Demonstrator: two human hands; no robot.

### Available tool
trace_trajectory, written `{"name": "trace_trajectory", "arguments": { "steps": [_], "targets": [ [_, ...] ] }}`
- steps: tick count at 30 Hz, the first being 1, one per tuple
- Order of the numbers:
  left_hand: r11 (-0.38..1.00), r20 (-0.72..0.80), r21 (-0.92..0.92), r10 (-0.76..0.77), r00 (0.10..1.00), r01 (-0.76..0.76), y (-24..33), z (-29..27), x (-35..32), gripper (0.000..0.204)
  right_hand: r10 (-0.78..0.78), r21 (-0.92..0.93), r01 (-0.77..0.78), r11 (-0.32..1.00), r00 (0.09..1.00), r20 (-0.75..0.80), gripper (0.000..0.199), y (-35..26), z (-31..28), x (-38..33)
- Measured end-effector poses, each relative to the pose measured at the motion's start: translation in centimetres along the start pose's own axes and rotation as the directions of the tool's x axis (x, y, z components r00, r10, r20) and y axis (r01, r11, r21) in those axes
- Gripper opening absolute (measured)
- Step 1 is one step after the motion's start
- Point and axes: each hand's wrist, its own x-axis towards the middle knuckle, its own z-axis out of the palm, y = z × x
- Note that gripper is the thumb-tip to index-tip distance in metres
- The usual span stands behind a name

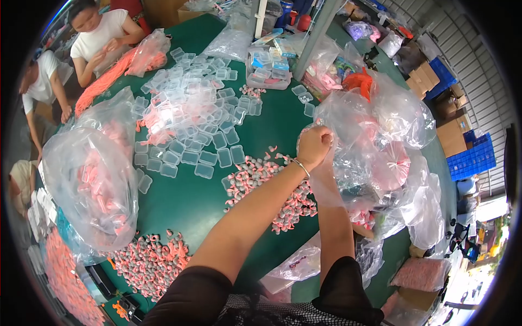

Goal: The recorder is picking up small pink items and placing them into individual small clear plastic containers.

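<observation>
My left hand [316, 145], with a bracelet at the wrist, is closed at the near edge of the clear plastic bags; its fingers grip a thin clear plastic bag [329, 190]. That film drapes over my right wrist. My right hand [323, 165] is directly beside and partly behind the left one, its fingers hidden by the left hand and the film. Under my left forearm spreads a pile of small pink-and-grey pieces [253, 179]. Many small clear plastic boxes [190, 157] lie heaped beyond it, left of my hands.
Large clear bags [375, 136] with pink contents crowd the right side. Another full bag [89, 179] stands at left, near a second pile of orange-and-grey pieces [149, 263]. A metal post [315, 41] rises at the back. Two people sit at the far left, one near orange strands [106, 79].
</observation>
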Motion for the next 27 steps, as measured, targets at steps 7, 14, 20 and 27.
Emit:
{"name": "trace_trajectory", "arguments": {
  "steps": [7,14,20,27],
  "targets": [
    [0.776,0.124,-0.575,-0.230,0.965,0.258,-1.0,-1.6,1.0,0.013,-0.011,-0.067,0.012,0.998,1.000,0.019,0.024,-3.6,0.9,-0.9],
    [0.866,0.176,-0.446,-0.161,0.971,0.224,-0.1,-2.4,0.8,0.015,-0.012,-0.131,0.020,0.991,0.998,0.062,0.025,-6.3,2.6,-5.7],
    [0.681,0.144,-0.651,-0.323,0.935,0.336,-0.8,-4.4,1.3,0.017,0.005,-0.188,0.011,0.982,0.996,0.085,0.026,-9.0,5.1,-2.4],
    [0.389,0.154,-0.862,-0.410,0.899,0.325,-2.8,-5.5,2.3,0.015,-0.338,-0.704,0.472,0.532,0.880,0.334,0.032,-10.2,0.0,-0.9]
  ]
}}
